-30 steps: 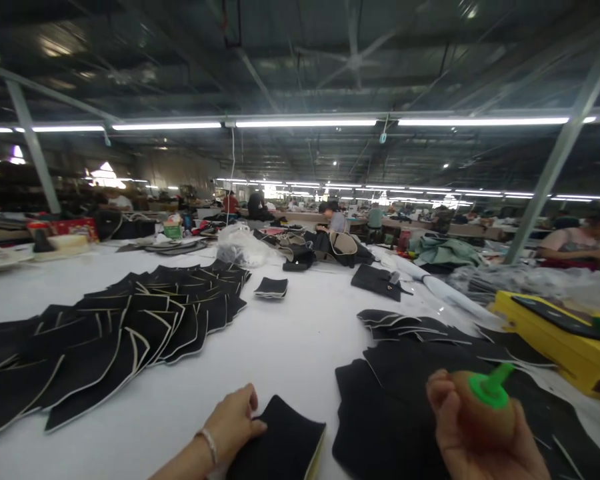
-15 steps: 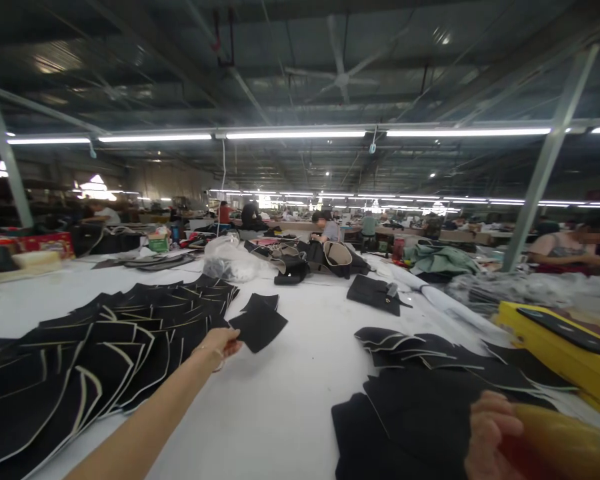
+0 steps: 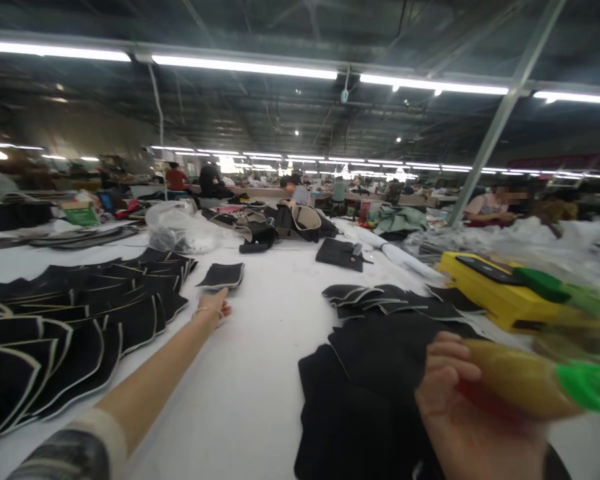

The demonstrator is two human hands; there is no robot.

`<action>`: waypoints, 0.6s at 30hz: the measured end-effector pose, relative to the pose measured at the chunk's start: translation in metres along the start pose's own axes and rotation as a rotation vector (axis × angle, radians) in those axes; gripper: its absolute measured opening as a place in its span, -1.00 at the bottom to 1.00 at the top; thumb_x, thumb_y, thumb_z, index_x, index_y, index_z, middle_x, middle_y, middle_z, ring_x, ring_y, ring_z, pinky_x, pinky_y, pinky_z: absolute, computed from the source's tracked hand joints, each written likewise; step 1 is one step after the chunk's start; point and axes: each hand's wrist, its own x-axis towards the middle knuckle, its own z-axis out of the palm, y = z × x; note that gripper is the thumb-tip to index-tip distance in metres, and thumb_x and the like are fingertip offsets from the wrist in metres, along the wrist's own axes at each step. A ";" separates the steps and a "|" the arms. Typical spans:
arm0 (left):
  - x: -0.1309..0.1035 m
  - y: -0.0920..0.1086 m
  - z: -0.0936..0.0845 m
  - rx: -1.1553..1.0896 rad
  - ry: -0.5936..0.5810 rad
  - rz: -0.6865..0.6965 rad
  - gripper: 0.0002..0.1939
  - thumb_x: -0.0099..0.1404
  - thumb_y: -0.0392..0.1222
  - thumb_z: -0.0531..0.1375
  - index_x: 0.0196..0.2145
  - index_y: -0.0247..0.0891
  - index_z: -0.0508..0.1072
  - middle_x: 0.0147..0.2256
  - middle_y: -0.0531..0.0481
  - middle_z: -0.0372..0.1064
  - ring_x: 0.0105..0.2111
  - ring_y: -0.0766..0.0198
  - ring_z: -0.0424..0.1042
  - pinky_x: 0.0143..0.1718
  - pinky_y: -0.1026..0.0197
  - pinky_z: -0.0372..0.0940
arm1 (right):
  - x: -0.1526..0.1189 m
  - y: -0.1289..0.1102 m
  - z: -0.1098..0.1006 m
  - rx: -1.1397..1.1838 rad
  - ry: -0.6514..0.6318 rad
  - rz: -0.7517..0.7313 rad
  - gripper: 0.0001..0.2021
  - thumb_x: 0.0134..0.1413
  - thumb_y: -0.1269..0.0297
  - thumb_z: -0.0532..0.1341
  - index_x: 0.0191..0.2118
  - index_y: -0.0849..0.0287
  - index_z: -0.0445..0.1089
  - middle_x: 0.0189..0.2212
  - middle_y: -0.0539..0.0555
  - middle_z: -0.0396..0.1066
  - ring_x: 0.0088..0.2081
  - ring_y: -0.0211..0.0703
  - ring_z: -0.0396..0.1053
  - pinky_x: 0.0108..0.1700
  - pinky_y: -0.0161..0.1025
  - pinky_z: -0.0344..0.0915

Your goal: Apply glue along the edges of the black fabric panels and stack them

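Note:
My left hand (image 3: 214, 309) reaches out over the white table, its fingers closed at the near edge of a small black fabric piece (image 3: 222, 275). That piece lies roughly level, and a pale edge shows along its near side. In my right hand (image 3: 460, 393) is a squeeze bottle (image 3: 520, 380) with yellowish-brown contents and a green cap, held sideways with the cap pointing right. Below the bottle, large black fabric pieces (image 3: 365, 393) lie on the table. Overlapping rows of black pieces with pale edges (image 3: 90, 313) spread out on the left.
A yellow box (image 3: 500, 300) stands at the right, near clear plastic wrapping (image 3: 555, 240). Farther back are a flat black item (image 3: 341, 255), a clear plastic bag (image 3: 175, 227) and black-and-beige bags (image 3: 300, 223). A slanted metal post (image 3: 500, 127) rises at the right. Several people work beyond.
The view has tilted down and swung right. My left hand has brought the black piece over to where another small piece lay. The bottle in my right hand has risen into fuller view.

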 end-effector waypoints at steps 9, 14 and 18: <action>-0.152 -0.075 0.058 0.884 -0.696 0.544 -0.40 0.06 0.14 0.25 -0.04 -0.29 0.40 -0.18 -0.13 0.32 -0.19 0.09 0.36 -0.11 0.07 0.28 | -0.004 0.012 0.012 -0.023 -0.079 -0.071 -0.40 0.02 -0.33 0.05 -0.12 0.10 0.40 -0.22 0.10 0.36 -0.31 -0.17 0.38 -0.11 -0.23 0.40; -0.178 -0.062 0.055 0.930 -0.785 0.661 -0.61 0.00 -0.08 0.30 -0.19 -0.22 0.43 -0.16 -0.06 0.30 -0.13 0.13 0.30 -0.09 0.13 0.24 | -0.003 0.014 0.006 0.011 -0.130 -0.042 -0.40 0.06 -0.34 0.01 -0.13 0.10 0.40 -0.21 0.09 0.38 -0.31 -0.17 0.38 -0.11 -0.22 0.39; -0.194 -0.067 0.042 0.861 -0.982 0.394 -0.67 -0.10 -0.20 0.31 -0.38 -0.22 0.28 -0.42 0.10 0.31 -0.39 0.27 0.30 -0.35 0.23 0.22 | -0.003 0.015 0.006 0.030 -0.123 -0.035 -0.40 0.07 -0.33 0.01 -0.16 0.13 0.40 -0.21 0.10 0.40 -0.30 -0.17 0.40 -0.09 -0.21 0.38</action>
